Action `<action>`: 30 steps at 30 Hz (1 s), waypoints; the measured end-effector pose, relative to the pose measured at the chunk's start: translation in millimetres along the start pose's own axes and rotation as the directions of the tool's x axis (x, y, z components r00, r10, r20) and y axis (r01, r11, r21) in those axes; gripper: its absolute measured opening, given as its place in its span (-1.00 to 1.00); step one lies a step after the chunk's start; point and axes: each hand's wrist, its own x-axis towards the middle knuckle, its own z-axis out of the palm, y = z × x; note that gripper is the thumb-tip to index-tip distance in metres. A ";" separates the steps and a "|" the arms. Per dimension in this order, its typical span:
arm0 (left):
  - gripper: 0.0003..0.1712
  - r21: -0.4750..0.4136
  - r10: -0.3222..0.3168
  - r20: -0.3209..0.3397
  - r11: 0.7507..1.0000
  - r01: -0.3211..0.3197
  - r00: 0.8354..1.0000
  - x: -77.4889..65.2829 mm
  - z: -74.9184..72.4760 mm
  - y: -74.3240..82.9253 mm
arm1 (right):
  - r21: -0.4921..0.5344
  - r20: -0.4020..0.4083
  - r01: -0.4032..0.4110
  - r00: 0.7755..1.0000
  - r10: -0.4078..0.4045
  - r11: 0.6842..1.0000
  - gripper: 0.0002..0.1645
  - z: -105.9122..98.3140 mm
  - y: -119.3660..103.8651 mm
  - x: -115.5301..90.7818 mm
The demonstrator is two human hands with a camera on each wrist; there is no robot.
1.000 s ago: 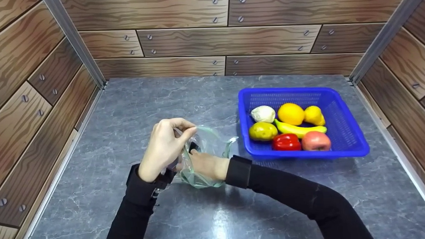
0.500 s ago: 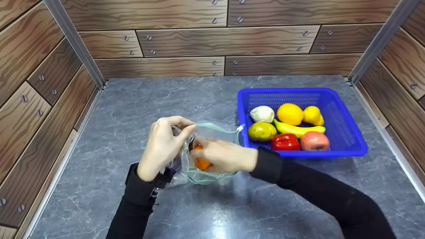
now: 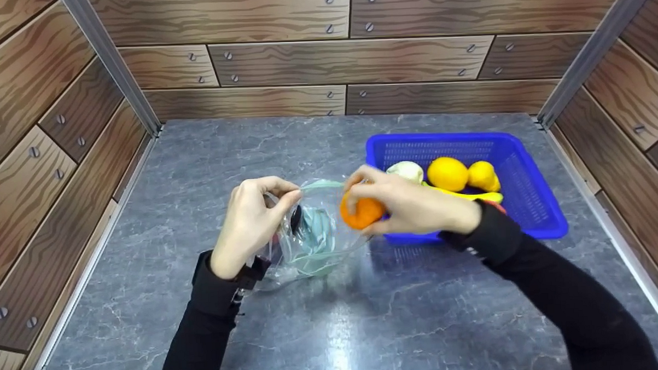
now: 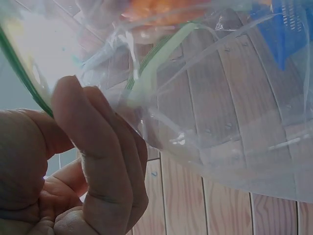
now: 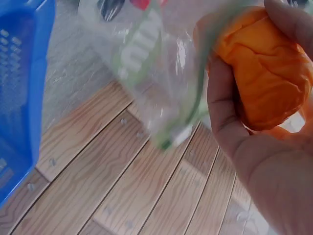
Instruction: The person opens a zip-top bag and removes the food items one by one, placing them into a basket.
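In the head view my left hand [image 3: 253,218] pinches the rim of a clear zip bag [image 3: 322,229] with green edging, between thumb and fingers. The bag's mouth gapes to the right. A dark item [image 3: 296,219] shows through the plastic, with a bit of red beside it. My right hand [image 3: 411,201] grips a round orange fruit [image 3: 358,218] at the right side of the bag's mouth, near the basket. In the right wrist view the creased orange fruit [image 5: 266,73] sits between thumb and fingers, and the bag [image 5: 161,63] hangs behind it.
A blue plastic basket [image 3: 546,205] stands at the right. Inside are a whitish piece [image 3: 405,171], a large round yellow fruit [image 3: 447,174], a knobbly yellow one [image 3: 483,177] and a banana [image 3: 491,196]. My right arm covers its front part. Wood-patterned walls [image 3: 281,63] enclose the grey table [image 3: 224,150].
My right hand has come up out of the bag with the orange fruit and moved right toward the basket. The left hand has kept its pinch on the bag's rim.
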 end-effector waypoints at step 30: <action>-0.93 0.027 0.006 -0.019 1.000 -0.005 1.000 0.8 -2.7 0.5 | -0.113 0.176 -0.359 0.911 0.374 0.927 -0.27 24.3 116.5 -51.8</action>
